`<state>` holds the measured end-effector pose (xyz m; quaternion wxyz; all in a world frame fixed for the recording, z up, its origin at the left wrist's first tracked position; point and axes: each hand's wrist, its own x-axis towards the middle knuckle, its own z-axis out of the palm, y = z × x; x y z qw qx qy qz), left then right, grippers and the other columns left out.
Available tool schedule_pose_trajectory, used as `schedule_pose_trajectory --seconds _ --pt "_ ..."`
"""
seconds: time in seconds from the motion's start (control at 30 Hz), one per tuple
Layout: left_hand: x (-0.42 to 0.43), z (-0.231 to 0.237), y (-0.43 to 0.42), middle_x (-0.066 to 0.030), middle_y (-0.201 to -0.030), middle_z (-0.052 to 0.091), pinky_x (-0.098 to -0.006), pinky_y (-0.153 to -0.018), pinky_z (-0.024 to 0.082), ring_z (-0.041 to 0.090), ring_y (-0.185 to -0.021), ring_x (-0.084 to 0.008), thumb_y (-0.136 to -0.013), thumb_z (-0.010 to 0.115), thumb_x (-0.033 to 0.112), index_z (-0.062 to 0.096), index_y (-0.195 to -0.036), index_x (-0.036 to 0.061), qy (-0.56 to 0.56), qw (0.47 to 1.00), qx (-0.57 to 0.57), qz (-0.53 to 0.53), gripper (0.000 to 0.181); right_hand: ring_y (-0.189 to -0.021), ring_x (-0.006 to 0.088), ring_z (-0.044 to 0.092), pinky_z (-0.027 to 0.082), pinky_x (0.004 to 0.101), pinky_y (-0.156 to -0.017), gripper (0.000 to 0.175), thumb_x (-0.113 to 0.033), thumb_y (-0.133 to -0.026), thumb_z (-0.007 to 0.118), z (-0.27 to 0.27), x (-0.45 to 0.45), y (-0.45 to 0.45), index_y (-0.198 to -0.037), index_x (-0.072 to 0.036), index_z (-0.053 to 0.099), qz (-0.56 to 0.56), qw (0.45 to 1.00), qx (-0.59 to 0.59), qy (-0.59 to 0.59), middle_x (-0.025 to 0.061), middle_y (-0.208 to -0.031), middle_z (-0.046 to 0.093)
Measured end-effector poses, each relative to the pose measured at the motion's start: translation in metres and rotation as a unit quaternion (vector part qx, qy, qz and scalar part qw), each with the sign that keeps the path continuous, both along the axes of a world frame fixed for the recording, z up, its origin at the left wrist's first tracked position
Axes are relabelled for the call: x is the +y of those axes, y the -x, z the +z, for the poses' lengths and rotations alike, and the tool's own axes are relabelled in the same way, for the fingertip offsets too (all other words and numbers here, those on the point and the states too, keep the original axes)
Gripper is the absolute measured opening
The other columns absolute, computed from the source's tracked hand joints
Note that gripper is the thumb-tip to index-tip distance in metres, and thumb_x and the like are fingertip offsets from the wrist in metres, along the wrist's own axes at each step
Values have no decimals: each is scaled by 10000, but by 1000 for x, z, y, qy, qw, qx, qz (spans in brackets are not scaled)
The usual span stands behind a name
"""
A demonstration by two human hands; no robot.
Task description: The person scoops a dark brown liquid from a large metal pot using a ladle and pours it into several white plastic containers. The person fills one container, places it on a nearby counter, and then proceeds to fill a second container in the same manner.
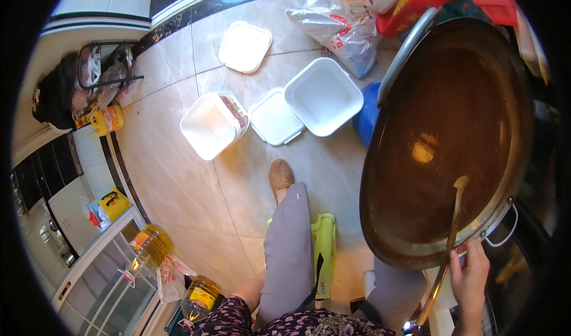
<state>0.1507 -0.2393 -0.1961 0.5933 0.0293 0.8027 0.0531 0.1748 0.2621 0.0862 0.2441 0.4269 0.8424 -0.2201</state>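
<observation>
A large metal wok with brown liquid in it fills the right side of the view. My right hand is at its near rim, beside a small metal side handle, and its fingers touch or lie close to the rim. The long handle of a ladle runs over the rim next to my thumb; its head rests in the liquid. Whether the fingers grip the rim or the ladle cannot be told. My left hand is out of view. On the floor before me are a square white plastic tub, stacked white tubs and a white lid.
Another white lid lies farther off. Plastic bags and a blue object are beside the wok. Oil bottles stand at the lower left by a glass-paned door. A green plastic stool is under me.
</observation>
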Motion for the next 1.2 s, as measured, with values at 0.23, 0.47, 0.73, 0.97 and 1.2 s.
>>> schedule_pose_trajectory --seconds 0.23,0.47,0.73,0.97,1.2 --pt "-5 -53 113 -181 -1113 630 -407 -740 513 629 -960 -290 -863 529 516 532 -1243 93 2 996 67 -60 569 -606 376 562 430 421 -586 270 -191 -664 744 21 21 -10 -698 3 560 62 993 -100 15 174 -600 558" --pt "27 -74 308 -150 -1362 406 -449 -795 498 555 -1063 -331 -918 451 563 302 -1398 92 -129 831 197 504 688 -722 388 519 377 446 -721 416 -349 -669 741 40 9 -30 -789 11 571 79 986 -140 -38 188 -755 570" --pt "29 -130 360 -154 -1169 554 -449 -804 520 592 -975 -320 -898 504 157 470 -1212 6 -184 730 237 614 350 -764 343 570 476 388 -688 654 -153 -709 744 27 -67 -73 -1253 78 464 -46 995 -8 -87 210 -912 566" --pt "32 -90 353 -209 -1053 590 -425 -767 572 623 -930 -336 -854 488 89 482 -1113 -75 -263 742 112 606 307 -791 291 587 492 357 -742 831 16 -710 710 5 -77 -76 -1426 -37 292 -113 988 101 8 199 -988 580" --pt "10 -5 339 -207 -920 594 -411 -682 586 647 -763 -327 -715 484 19 511 -963 -100 -346 750 94 556 277 -888 483 568 469 505 -776 776 44 -701 525 -24 -49 -88 -1423 -25 250 34 979 157 -126 308 -992 578"
